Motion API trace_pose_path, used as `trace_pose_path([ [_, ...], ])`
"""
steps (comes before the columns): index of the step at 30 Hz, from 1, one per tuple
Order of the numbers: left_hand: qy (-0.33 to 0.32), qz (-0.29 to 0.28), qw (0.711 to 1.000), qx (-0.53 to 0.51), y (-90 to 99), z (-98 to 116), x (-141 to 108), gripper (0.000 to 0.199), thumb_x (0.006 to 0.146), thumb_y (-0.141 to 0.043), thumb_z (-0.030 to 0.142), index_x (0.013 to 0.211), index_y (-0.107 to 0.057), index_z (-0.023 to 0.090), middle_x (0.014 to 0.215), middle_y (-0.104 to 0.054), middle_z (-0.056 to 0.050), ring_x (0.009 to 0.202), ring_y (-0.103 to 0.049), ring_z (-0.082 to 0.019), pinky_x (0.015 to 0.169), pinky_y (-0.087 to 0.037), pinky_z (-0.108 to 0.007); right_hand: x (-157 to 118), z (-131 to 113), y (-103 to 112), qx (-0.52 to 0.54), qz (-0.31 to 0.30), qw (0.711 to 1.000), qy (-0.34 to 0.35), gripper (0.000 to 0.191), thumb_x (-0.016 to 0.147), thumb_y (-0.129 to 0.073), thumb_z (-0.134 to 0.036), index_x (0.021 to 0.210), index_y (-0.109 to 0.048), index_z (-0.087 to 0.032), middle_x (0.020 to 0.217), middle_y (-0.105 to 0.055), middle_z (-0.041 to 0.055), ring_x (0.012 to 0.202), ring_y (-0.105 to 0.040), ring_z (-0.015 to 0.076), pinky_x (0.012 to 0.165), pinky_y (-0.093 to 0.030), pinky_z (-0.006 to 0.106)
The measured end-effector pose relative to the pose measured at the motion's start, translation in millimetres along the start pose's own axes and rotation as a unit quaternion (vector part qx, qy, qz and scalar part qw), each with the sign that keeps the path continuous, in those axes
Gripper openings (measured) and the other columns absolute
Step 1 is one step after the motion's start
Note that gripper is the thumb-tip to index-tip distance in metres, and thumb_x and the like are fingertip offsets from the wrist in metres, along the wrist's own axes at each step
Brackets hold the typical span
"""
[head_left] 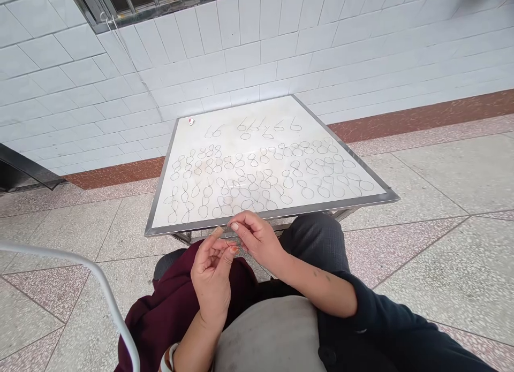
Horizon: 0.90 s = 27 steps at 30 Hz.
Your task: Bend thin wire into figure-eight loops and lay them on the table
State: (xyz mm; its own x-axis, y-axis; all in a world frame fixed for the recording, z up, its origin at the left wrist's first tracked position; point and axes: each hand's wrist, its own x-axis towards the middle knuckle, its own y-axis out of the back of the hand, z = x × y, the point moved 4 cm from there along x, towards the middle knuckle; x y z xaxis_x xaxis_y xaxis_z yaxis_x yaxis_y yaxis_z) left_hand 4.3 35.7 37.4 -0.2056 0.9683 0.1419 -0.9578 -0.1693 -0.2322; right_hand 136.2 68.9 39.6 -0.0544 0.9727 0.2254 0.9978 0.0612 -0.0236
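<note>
Just in front of the table's near edge, my left hand (pixel 212 267) and my right hand (pixel 261 241) are close together over my lap. Between them runs a thin dark wire (pixel 227 239), partly curved, with a stretch trailing below my right hand. My right thumb and forefinger pinch it near the top. The left fingers are bent around it, thumb and forefinger a little apart. On the white table (pixel 236 109) lie many thin wire loops (pixel 252 160), most shaped like figure eights. Farther back are several single loops with a loose tail (pixel 295 124).
A small red-and-white object (pixel 191 121) sits at the table's far left corner. Behind the table stands a white tiled wall (pixel 241 51) with a barred window (pixel 152 0). A curved pale tube (pixel 100 286) rises at my left. Speckled floor (pixel 433 195) surrounds the table.
</note>
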Motion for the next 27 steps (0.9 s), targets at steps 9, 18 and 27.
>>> trace_pose_path([
  [9,0.076,0.061,0.989,-0.114,8.2,1,18,0.042,0.069,-0.083,0.021,0.109,-0.069,0.022,0.075,-0.064,0.003,0.071,-0.061,-0.010,0.065,-0.051,-0.020,-12,-9,18,-0.219,-0.027,0.901,0.373,0.027,0.095,-0.053,-0.011,0.114,-0.066,-0.027,0.093,-0.063,0.0039,0.081,-0.059,0.0148,0.071,-0.053,0.031],
  [18,0.062,0.026,0.990,-0.125,8.6,-1,19,0.040,0.071,-0.082,0.021,0.109,-0.069,0.023,0.073,-0.067,0.002,0.067,-0.061,-0.009,0.070,-0.051,-0.022,-10,9,11,-0.045,-0.049,0.988,0.137,0.016,0.098,-0.052,-0.024,0.109,-0.063,-0.024,0.094,-0.067,0.0048,0.077,-0.063,0.0146,0.060,-0.054,0.027],
  [27,0.098,0.024,0.986,-0.136,7.8,-7,18,0.040,0.070,-0.083,0.022,0.107,-0.070,0.022,0.074,-0.067,0.002,0.069,-0.062,-0.009,0.071,-0.052,-0.022,-13,19,1,0.014,-0.079,0.994,0.076,0.010,0.095,-0.057,-0.026,0.103,-0.063,-0.024,0.090,-0.062,0.0018,0.069,-0.059,0.0115,0.057,-0.053,0.024],
])
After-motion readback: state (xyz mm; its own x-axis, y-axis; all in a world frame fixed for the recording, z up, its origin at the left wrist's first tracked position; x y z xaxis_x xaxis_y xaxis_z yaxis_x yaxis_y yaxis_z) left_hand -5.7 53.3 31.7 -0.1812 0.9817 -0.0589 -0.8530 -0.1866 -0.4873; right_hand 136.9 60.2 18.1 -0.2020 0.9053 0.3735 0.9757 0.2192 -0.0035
